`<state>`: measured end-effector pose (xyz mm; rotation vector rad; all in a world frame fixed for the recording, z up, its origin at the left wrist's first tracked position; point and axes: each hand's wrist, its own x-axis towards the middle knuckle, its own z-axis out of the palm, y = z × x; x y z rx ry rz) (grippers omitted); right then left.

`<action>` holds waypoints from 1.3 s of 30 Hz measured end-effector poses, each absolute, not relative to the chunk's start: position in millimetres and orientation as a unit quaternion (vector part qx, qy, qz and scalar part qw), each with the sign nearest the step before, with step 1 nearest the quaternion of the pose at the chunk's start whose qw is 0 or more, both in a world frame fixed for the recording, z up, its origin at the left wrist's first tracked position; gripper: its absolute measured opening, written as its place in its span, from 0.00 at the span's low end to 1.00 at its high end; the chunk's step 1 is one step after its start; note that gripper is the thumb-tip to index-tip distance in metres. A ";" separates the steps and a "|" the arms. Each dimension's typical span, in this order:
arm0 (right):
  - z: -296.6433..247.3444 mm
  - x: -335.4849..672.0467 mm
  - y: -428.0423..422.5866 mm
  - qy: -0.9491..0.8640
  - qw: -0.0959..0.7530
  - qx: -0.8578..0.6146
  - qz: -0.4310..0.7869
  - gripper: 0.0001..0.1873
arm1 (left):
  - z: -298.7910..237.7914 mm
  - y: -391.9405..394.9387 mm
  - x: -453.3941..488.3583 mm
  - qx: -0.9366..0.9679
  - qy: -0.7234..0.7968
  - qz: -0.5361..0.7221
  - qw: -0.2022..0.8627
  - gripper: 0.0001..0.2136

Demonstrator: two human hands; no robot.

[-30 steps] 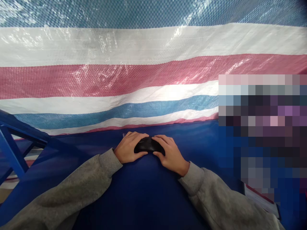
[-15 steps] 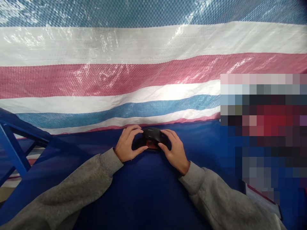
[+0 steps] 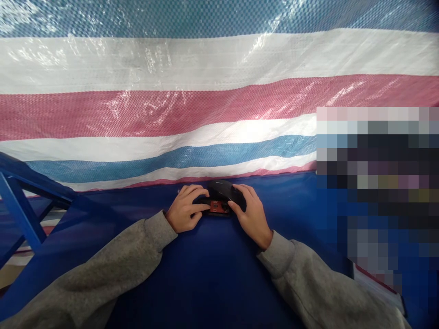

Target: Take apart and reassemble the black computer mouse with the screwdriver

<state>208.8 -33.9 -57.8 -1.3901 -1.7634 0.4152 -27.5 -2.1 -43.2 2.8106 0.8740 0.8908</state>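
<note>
A black computer mouse lies at the far edge of the blue table (image 3: 206, 274), split in two. Its black top shell (image 3: 224, 189) is tilted up, and my right hand (image 3: 250, 214) grips it from the right side. Its base (image 3: 216, 208), with a red circuit board showing inside, rests on the table. My left hand (image 3: 185, 208) pinches the base's left end with curled fingers. Both forearms wear grey sleeves and rest on the table.
A striped woven tarp (image 3: 206, 105) in white, red and blue hangs right behind the table. A blue metal frame (image 3: 20, 196) stands at the left. A pixelated block (image 3: 377, 192) covers the right side, with a white-edged flat thing (image 3: 373, 283) below it.
The mouse was whole under both hands a second ago. Its top shell has since been lifted up and to the right, uncovering the red board in the base.
</note>
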 end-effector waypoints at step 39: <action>-61.4 207.1 -36.5 -0.780 0.416 -0.465 0.058 0.08 | -42.4 -2.9 -22.8 0.905 0.355 0.220 0.079 0.23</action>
